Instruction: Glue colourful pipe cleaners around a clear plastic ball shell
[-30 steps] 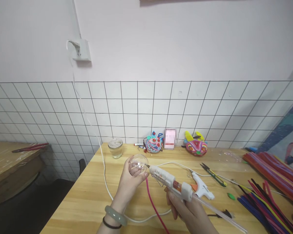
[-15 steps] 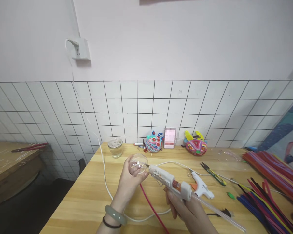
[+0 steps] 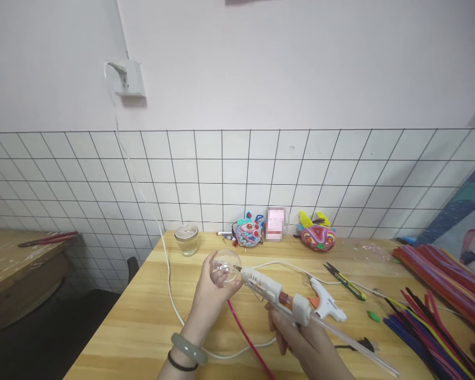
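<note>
Head view: the left hand [image 3: 214, 287] is clamped around a clear ball [image 3: 226, 257] above the table [image 3: 142, 327], the ball's outline faint. The right hand [image 3: 301, 338] grips a white glue gun [image 3: 263, 282], hiding its handle; whether the nozzle [image 3: 238, 269] touches the ball is hard to tell. The upper end of a pink strip [image 3: 243, 331] disappears behind the left hand. Pixels mask a pinkish rectangle [image 3: 275, 224], and the right edge cuts off red strips [image 3: 447, 277].

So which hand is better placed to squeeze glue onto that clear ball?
Probably the right hand: it holds the white glue gun, whose nozzle points toward the clear ball. The left hand is occupied holding that ball, so it suits steadying instead.
</note>
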{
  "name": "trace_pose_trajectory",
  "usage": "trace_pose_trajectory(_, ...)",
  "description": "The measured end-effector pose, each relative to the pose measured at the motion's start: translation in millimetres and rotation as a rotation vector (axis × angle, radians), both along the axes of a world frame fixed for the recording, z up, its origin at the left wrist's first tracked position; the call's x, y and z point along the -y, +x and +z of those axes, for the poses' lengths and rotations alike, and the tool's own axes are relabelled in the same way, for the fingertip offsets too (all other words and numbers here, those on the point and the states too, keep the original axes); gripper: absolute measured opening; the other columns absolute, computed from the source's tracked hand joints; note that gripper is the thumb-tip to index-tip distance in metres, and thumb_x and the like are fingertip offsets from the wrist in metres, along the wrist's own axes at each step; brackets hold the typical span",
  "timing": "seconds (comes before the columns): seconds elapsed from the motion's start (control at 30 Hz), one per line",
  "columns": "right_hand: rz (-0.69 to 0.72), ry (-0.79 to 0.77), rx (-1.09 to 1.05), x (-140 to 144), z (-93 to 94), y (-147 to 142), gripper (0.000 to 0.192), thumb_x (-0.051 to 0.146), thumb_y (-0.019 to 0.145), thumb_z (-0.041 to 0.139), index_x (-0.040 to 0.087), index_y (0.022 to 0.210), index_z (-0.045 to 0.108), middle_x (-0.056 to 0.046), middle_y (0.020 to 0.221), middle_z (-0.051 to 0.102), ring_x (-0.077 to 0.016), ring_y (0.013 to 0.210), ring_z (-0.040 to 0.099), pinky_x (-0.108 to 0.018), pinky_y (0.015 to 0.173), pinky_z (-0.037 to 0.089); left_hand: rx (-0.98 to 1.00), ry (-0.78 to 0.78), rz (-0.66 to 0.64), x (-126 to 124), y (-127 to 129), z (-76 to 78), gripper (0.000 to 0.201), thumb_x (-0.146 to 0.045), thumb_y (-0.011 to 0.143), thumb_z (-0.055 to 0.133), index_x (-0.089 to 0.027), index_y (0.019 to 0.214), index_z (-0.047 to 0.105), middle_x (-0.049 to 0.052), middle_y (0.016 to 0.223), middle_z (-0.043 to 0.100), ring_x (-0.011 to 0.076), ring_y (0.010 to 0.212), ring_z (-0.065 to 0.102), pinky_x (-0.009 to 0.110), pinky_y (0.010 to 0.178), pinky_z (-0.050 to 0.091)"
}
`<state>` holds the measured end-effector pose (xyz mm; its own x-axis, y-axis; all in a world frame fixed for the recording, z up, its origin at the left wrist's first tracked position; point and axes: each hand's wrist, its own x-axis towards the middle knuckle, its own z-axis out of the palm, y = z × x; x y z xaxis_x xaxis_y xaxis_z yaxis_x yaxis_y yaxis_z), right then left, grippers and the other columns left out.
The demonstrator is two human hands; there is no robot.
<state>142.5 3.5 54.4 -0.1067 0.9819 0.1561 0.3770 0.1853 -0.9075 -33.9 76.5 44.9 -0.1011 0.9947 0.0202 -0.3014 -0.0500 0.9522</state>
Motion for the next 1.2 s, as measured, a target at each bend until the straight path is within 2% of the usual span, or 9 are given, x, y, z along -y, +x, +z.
trace_pose_trajectory(0.23, -0.016, -0.036, 0.013, 0, -1.3, 1, 0.044, 0.058, 0.088, 0.039, 0.02, 0.073, 0.054, 0.004, 0.053, 0.047, -0.0141, 0.051, 0.043, -0.028, 0.054, 0.032, -0.005, 0.009, 0.019, -3, -4, -4.5, 0.084, -0.022, 0.05, 0.085, -0.021, 0.123, 0.042, 0.011, 0.114, 0.058, 0.0216, 0.1, 0.063, 0.036, 0.094, 0.045)
trace_pose_trajectory(0.43, -0.006, -0.02, 0.017, 0, -0.2, 0, 0.044, 0.059, 0.088, 0.039, 0.02, 0.069, 0.051, 0.004, 0.054, 0.046, -0.0157, 0.055, 0.047, -0.03, 0.06, 0.035, -0.017, -0.002, 0.007, -1, -1, -3.2, 0.087, -0.017, 0.048, 0.085, -0.019, 0.123, 0.042, 0.012, 0.113, 0.058, 0.024, 0.1, 0.063, 0.039, 0.094, 0.045)
trace_pose_trajectory(0.6, -0.019, -0.039, -0.004, 0, 2.3, 0, 0.046, 0.06, 0.086, 0.039, 0.02, 0.07, 0.053, 0.003, 0.054, 0.048, -0.0137, 0.05, 0.044, -0.027, 0.052, 0.033, 0.005, 0.02, -0.011, -4, -4, -8.3, 0.083, -0.021, 0.053, 0.084, -0.019, 0.123, 0.039, 0.013, 0.118, 0.056, 0.0219, 0.098, 0.063, 0.038, 0.094, 0.045)
trace_pose_trajectory(0.73, -0.024, -0.027, 0.009, 0, 2.5, 0, 0.045, 0.059, 0.087, 0.04, 0.021, 0.068, 0.051, 0.004, 0.048, 0.046, -0.0151, 0.051, 0.046, -0.028, 0.053, 0.034, 0.017, 0.026, -0.016, -6, -6, -10.7, 0.082, -0.021, 0.053, 0.084, -0.02, 0.122, 0.041, 0.012, 0.115, 0.058, 0.0216, 0.098, 0.063, 0.038, 0.095, 0.045)
trace_pose_trajectory(0.87, -0.03, -0.008, 0.001, 1, 0.0, 0, 0.042, 0.056, 0.088, 0.041, 0.02, 0.069, 0.053, 0.004, 0.051, 0.047, -0.0149, 0.054, 0.047, -0.028, 0.057, 0.035, 0.012, 0.018, -0.015, -4, -4, -9.2, 0.082, -0.021, 0.052, 0.085, -0.02, 0.122, 0.042, 0.011, 0.115, 0.057, 0.0221, 0.099, 0.063, 0.038, 0.093, 0.047)
trace_pose_trajectory(1.2, -0.007, -0.05, -0.04, -1, 1.9, 0, 0.042, 0.057, 0.087, 0.042, 0.019, 0.074, 0.054, 0.005, 0.051, 0.045, -0.0126, 0.048, 0.042, -0.026, 0.05, 0.031, 0.012, 0.016, -0.017, -5, -4, -8.7, 0.082, -0.021, 0.054, 0.084, -0.02, 0.124, 0.04, 0.013, 0.117, 0.056, 0.0221, 0.1, 0.063, 0.037, 0.093, 0.046)
